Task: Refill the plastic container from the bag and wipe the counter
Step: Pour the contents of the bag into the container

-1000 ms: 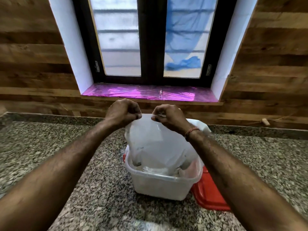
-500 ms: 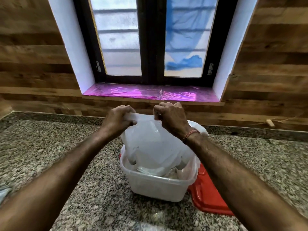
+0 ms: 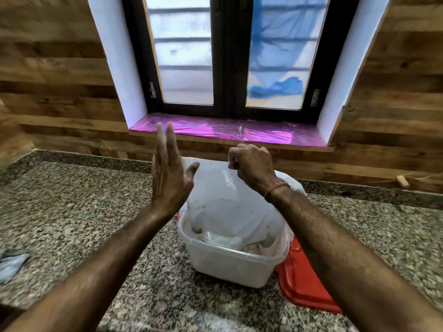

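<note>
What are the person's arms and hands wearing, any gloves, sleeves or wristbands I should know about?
Both are bare: no gloves on the left hand or the right hand, and no rings that I can see. No sleeve shows on either arm anywhere in frame. The only thing worn is a thin reddish thread band wound round the right wrist.

In front of you is a window [image 3: 229,56] with a dark frame and two frosted panes; horizontal bars [image 3: 183,39] show through the left pane [image 3: 182,56], and a blue sheet [image 3: 282,44] hangs behind the right one. Daylight comes through the glass. The reveals [image 3: 115,68] are white, and shiny magenta film covers the sill [image 3: 263,133]. Wooden planks [image 3: 48,68] cover the wall on both sides. Below runs a speckled granite counter [image 3: 72,200] with a low granite upstand [image 3: 96,158] at its back edge.
</note>
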The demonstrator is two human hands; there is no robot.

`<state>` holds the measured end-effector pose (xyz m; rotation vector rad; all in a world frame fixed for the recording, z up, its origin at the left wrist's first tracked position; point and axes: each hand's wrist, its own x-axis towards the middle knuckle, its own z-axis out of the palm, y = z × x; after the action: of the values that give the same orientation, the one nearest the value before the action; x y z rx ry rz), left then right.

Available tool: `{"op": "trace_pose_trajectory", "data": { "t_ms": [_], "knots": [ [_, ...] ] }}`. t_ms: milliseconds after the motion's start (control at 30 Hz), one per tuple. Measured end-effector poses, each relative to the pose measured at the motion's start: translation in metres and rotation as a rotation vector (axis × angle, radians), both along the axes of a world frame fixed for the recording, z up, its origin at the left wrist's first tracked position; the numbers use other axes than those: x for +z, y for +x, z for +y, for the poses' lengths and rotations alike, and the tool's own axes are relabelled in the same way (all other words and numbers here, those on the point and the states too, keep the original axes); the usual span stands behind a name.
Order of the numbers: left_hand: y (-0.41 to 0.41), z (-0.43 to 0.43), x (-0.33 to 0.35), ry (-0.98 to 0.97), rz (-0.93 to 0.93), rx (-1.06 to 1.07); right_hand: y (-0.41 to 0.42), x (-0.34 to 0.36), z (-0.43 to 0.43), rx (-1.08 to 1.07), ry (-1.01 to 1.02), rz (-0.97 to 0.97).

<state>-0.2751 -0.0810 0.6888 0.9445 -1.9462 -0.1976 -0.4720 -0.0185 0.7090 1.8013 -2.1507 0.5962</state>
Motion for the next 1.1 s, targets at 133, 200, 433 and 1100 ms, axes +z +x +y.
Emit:
{"op": "trace_pose_trajectory", "data": {
  "t_ms": [133, 200, 433, 1100],
  "knots": [
    [0.009, -0.006, 0.002, -0.192, -0.364, -0.025, 0.001, 0.0, -0.001, -0.01, 0.007, -0.014],
    [0.015, -0.009, -0.002, -0.092, -0.559, -0.06, 0.002, -0.002, -0.001, 0.004, 0.024, -0.01],
    [0.011, -0.006, -0.008, -0.274, -0.544, -0.074, 0.009, -0.007, -0.003, 0.007, 0.04, -0.006],
    [0.009, -0.023, -0.009, 0.342, -0.208, -0.198, -0.1, -0.014, 0.046, -0.087, 0.101, -0.627]
  ]
}}
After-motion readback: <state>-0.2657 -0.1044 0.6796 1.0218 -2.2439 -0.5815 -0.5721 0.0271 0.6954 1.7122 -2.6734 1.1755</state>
